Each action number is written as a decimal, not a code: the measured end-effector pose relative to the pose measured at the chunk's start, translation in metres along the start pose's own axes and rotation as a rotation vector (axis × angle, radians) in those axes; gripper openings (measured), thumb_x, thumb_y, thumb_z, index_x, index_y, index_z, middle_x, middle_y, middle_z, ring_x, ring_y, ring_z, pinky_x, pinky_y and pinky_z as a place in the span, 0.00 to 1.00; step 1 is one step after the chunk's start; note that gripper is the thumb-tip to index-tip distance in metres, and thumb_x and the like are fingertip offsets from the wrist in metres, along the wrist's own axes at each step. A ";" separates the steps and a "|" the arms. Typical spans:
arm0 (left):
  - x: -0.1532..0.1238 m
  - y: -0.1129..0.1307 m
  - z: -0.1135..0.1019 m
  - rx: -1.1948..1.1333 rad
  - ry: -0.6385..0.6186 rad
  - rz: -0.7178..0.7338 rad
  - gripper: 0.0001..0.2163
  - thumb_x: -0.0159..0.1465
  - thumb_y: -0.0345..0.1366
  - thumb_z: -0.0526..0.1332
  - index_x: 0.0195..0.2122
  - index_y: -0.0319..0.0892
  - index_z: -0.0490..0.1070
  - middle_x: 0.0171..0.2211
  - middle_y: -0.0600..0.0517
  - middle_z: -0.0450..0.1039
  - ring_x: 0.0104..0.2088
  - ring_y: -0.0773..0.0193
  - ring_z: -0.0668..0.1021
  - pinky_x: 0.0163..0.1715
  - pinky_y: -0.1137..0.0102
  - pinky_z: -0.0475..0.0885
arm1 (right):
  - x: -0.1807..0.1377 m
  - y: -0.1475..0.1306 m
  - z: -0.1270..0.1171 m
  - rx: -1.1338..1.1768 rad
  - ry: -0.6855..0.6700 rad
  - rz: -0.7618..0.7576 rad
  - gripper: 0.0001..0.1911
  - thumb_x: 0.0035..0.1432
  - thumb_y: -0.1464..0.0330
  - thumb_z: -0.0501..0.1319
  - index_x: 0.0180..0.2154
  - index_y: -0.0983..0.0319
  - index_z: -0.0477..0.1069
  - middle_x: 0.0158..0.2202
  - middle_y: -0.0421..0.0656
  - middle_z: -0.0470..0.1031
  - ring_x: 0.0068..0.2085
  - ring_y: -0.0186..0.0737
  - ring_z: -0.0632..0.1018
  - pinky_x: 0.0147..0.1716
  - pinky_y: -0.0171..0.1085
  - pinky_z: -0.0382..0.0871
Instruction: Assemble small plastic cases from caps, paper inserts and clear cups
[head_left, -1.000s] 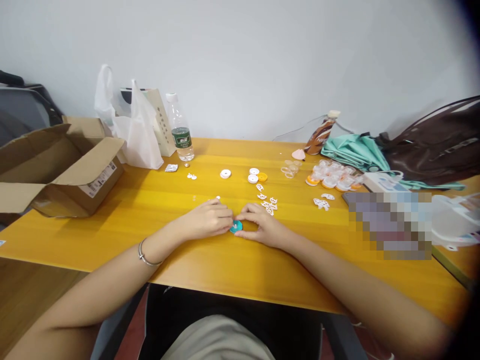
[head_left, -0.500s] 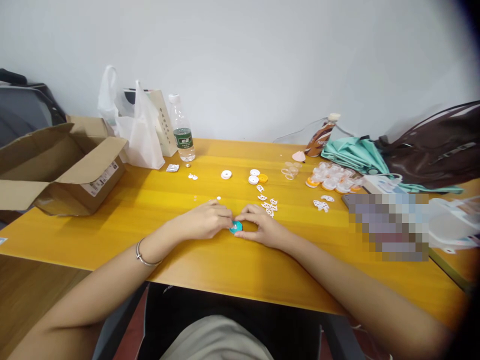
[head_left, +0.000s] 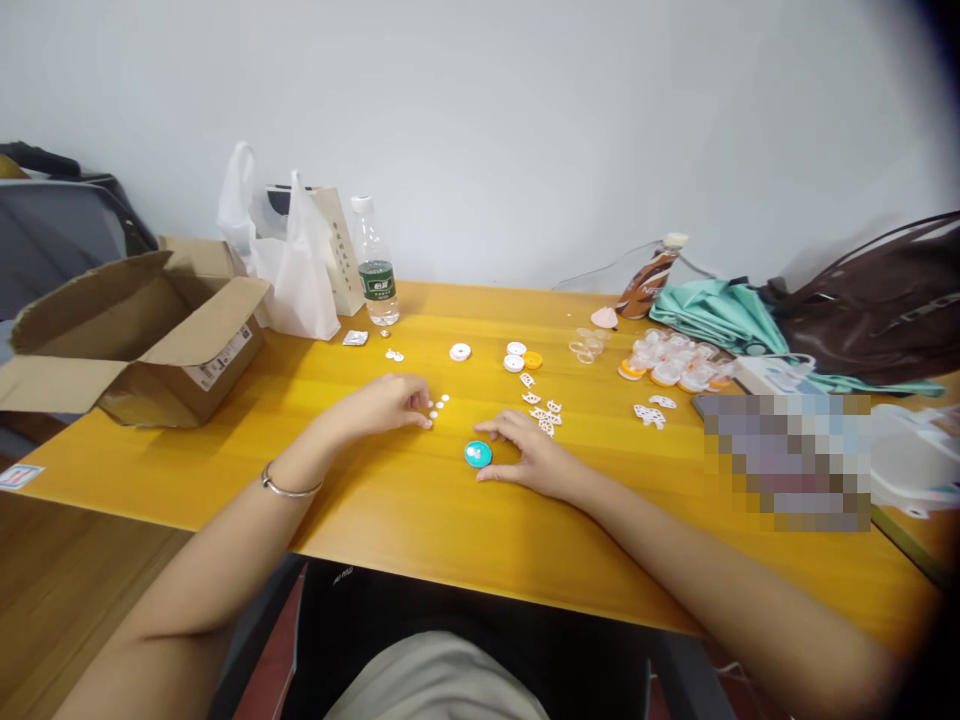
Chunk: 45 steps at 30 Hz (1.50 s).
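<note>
Bracelet (head_left: 291, 490) worn on left wrist, above the desk (head_left: 420, 515). Teal disc (head_left: 485, 458) laid flat on the desk in front of the person, small white bits seen on it. Its right side is flanked by the right hand (head_left: 529, 455), thumb and fingers spread open around it, nothing gripped; contact with the rim can't be told. Left hand (head_left: 394, 402) placed farther left, fingers curled by small white dots (head_left: 439, 405); whether one is pinched can't be told. White cutout pieces (head_left: 546, 419) scattered beyond the right hand. Behind those, white rounds (head_left: 514, 364) and an orange round (head_left: 533, 360) are grouped, touching. Clear-and-orange pieces (head_left: 679, 362) clustered to the right. Water bottle (head_left: 377, 280) stood upright near the wall (head_left: 480, 130), beside a white plastic bag (head_left: 300, 295).
</note>
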<state>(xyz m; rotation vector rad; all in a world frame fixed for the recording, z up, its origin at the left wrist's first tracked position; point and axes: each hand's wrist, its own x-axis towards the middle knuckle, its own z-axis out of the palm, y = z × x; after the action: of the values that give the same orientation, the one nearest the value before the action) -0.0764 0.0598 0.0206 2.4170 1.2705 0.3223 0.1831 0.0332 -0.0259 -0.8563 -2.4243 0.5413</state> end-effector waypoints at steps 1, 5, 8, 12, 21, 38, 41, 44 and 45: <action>0.001 -0.001 0.001 -0.011 0.006 -0.012 0.11 0.53 0.42 0.63 0.32 0.39 0.70 0.30 0.51 0.73 0.30 0.65 0.74 0.31 0.72 0.66 | 0.000 0.001 0.000 0.005 0.003 0.003 0.26 0.45 0.56 0.65 0.46 0.59 0.66 0.36 0.45 0.69 0.40 0.42 0.71 0.41 0.41 0.66; 0.003 -0.002 0.005 -0.089 -0.034 -0.007 0.10 0.53 0.39 0.63 0.32 0.39 0.70 0.29 0.51 0.74 0.28 0.65 0.74 0.28 0.73 0.66 | -0.001 0.003 0.001 0.029 0.020 0.005 0.28 0.45 0.56 0.65 0.48 0.59 0.65 0.36 0.45 0.70 0.40 0.42 0.72 0.42 0.42 0.66; 0.004 -0.003 0.009 -0.114 -0.042 0.022 0.07 0.55 0.35 0.61 0.33 0.38 0.70 0.29 0.50 0.74 0.28 0.66 0.74 0.28 0.74 0.66 | -0.001 0.002 0.000 0.051 0.034 0.017 0.26 0.46 0.57 0.64 0.47 0.59 0.65 0.36 0.44 0.70 0.40 0.41 0.73 0.41 0.41 0.67; 0.003 -0.003 0.010 -0.042 -0.033 0.040 0.06 0.56 0.33 0.59 0.33 0.39 0.72 0.30 0.50 0.75 0.29 0.66 0.75 0.30 0.74 0.66 | -0.001 -0.001 -0.002 0.082 0.031 0.009 0.21 0.49 0.59 0.63 0.45 0.58 0.67 0.36 0.44 0.70 0.40 0.40 0.73 0.42 0.41 0.67; -0.003 0.047 0.024 -0.210 0.210 0.182 0.07 0.59 0.36 0.58 0.32 0.39 0.73 0.29 0.52 0.75 0.29 0.70 0.74 0.32 0.76 0.67 | 0.000 -0.008 -0.003 0.238 0.261 0.076 0.12 0.52 0.63 0.61 0.39 0.59 0.70 0.32 0.42 0.74 0.33 0.36 0.75 0.35 0.38 0.71; 0.000 0.058 0.044 -0.435 0.202 0.122 0.11 0.59 0.40 0.58 0.33 0.38 0.73 0.30 0.50 0.75 0.30 0.68 0.75 0.33 0.74 0.69 | -0.002 -0.009 -0.004 0.221 0.244 0.069 0.06 0.55 0.67 0.57 0.30 0.62 0.71 0.27 0.41 0.75 0.28 0.34 0.75 0.30 0.34 0.70; -0.001 0.053 0.041 -0.345 0.159 0.144 0.13 0.57 0.43 0.60 0.38 0.39 0.72 0.33 0.50 0.74 0.33 0.66 0.74 0.36 0.72 0.68 | -0.004 -0.002 -0.009 0.104 0.171 -0.048 0.07 0.57 0.68 0.55 0.32 0.61 0.71 0.28 0.43 0.74 0.30 0.35 0.74 0.32 0.35 0.69; 0.000 0.048 0.040 -0.193 0.095 0.197 0.17 0.53 0.45 0.63 0.39 0.40 0.70 0.34 0.50 0.71 0.35 0.64 0.72 0.37 0.70 0.66 | -0.005 0.001 -0.013 -0.032 0.088 -0.179 0.08 0.59 0.69 0.53 0.34 0.61 0.70 0.31 0.44 0.75 0.33 0.37 0.74 0.35 0.37 0.68; 0.000 0.047 0.040 -0.164 0.074 0.206 0.17 0.52 0.45 0.64 0.39 0.40 0.70 0.33 0.51 0.70 0.34 0.65 0.71 0.37 0.70 0.66 | -0.005 0.001 -0.014 -0.070 0.062 -0.213 0.08 0.59 0.69 0.52 0.35 0.61 0.70 0.31 0.45 0.75 0.33 0.37 0.73 0.35 0.37 0.67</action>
<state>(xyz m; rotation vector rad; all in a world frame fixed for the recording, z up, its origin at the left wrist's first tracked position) -0.0266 0.0264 0.0056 2.4162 0.9824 0.5564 0.1951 0.0336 -0.0165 -0.6224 -2.4513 0.3467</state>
